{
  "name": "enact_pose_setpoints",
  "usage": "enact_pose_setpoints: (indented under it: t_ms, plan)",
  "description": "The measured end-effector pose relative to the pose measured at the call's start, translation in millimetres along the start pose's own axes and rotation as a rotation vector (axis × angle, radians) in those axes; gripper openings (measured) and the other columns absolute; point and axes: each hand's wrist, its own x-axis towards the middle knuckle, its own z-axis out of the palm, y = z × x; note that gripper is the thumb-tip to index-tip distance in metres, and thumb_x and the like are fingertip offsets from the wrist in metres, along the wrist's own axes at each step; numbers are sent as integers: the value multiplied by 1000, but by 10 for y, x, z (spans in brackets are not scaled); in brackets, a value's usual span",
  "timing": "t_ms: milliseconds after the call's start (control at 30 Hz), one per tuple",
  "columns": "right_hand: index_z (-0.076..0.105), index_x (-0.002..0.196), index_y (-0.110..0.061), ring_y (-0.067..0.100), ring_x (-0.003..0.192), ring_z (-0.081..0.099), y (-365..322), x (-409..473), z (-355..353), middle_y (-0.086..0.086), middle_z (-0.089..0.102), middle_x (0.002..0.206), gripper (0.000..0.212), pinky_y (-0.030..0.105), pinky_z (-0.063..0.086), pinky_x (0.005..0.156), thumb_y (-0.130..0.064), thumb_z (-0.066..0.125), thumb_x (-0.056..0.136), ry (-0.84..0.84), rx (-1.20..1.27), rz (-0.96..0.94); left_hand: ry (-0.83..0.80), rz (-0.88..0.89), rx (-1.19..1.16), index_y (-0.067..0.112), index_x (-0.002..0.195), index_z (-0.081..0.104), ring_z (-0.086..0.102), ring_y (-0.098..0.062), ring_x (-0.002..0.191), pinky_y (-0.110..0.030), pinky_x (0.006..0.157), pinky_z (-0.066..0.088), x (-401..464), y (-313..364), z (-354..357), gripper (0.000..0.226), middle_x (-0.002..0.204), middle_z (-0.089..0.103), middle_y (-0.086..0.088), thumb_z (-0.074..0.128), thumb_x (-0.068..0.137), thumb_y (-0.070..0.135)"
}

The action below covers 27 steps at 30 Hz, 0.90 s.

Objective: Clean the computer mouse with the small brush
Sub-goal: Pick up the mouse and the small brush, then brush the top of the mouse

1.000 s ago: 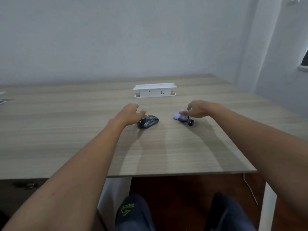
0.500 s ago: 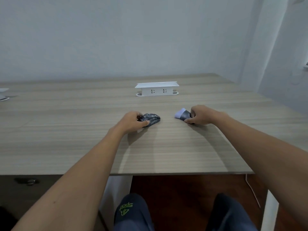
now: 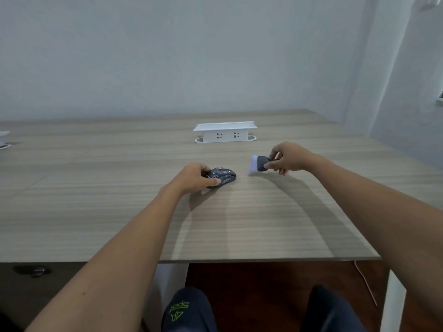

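1. Two hands at work on the counter point(image 3: 96, 212). The left hand point(image 3: 194, 177) is clamped around the rear of the computer mouse point(image 3: 221, 176), which rests on the counter; judged purpose: pin it so it cannot skid under brushing.
2. The right hand point(image 3: 287, 158) is closed on the dark handle of the small brush point(image 3: 259, 164), bristles pointing left toward the mouse. The brush is near the mouse but apart from it, apparently lifted off the counter.
3. Judged step: approach; no bristle contact yet.
4. Containers: none in view. A white socket box point(image 3: 225, 133) stands farther back, well apart, with nothing plugged into the visible face.
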Motion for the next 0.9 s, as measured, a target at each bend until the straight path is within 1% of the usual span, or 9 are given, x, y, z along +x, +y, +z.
enact_pose_setpoints:
  t_ms: [100, 200, 333, 433, 567, 633, 767, 833, 900]
  plan:
    - [72, 94, 0, 20, 59, 70, -22, 37, -44, 8, 72, 73, 22, 22, 54, 56, -21, 75, 89, 23, 42, -20, -18, 9, -10, 13, 111, 74, 72, -23, 100, -38, 94, 54, 62, 14, 42, 41, 102, 77, -4, 82, 77, 35]
    - [72, 95, 3, 21, 60, 70, -53, 63, -74, 8, 70, 69, 21, 21, 55, 54, -18, 74, 90, 45, 92, -34, -33, 27, -24, 14, 112, 75, 72, -23, 101, -43, 98, 54, 119, 42, 86, 42, 102, 78, -4, 82, 76, 34]
    - [68, 93, 7, 26, 60, 68, -89, 92, -94, 13, 70, 69, 23, 28, 59, 57, -14, 75, 87, 104, 173, -55, -51, 43, -54, 14, 112, 75, 73, -24, 101, -45, 99, 54, 184, 66, 148, 42, 101, 79, -4, 82, 75, 32]
    - [70, 91, 4, 18, 54, 62, -135, 98, -111, 9, 66, 67, 18, 21, 53, 49, -13, 74, 88, 139, 224, -72, -62, 50, -83, 12, 116, 74, 73, -24, 103, -45, 101, 52, 223, 65, 186, 44, 103, 78, -4, 83, 76, 28]
    - [69, 98, 2, 15, 52, 51, -183, 122, -118, 6, 60, 67, 16, 23, 44, 47, -10, 74, 88, 185, 386, -88, -77, 72, -103, 11, 117, 73, 72, -25, 105, -45, 102, 52, 244, 67, 206, 44, 105, 78, -5, 82, 77, 26]
    - [68, 98, 0, 16, 54, 50, -203, 118, -135, 6, 59, 67, 17, 24, 44, 50, -9, 75, 87, 142, 481, -79, -84, 66, -110, 11, 120, 72, 72, -24, 105, -43, 103, 52, 252, 69, 201, 45, 106, 78, -5, 82, 78, 25]
    - [68, 108, 3, 14, 57, 58, -246, 114, -160, 7, 65, 73, 31, 22, 54, 56, -6, 81, 82, -23, 673, -51, -102, 70, -111, 12, 119, 72, 72, -25, 105, -44, 103, 52, 283, 51, 196, 47, 106, 78, -5, 82, 76, 28]
    - [68, 110, 8, 13, 60, 63, -264, 115, -174, 7, 70, 76, 34, 19, 57, 61, -6, 81, 82, -58, 712, -52, -105, 77, -107, 13, 118, 73, 73, -24, 105, -44, 103, 52, 300, 48, 195, 47, 105, 79, -4, 82, 75, 30]
    - [72, 103, 7, 12, 61, 64, -293, 101, -175, 4, 75, 75, 29, 18, 57, 60, -13, 81, 83, -68, 680, -73, -108, 74, -111, 13, 118, 73, 73, -24, 104, -42, 102, 52, 307, 53, 197, 44, 105, 78, -4, 82, 77, 27]
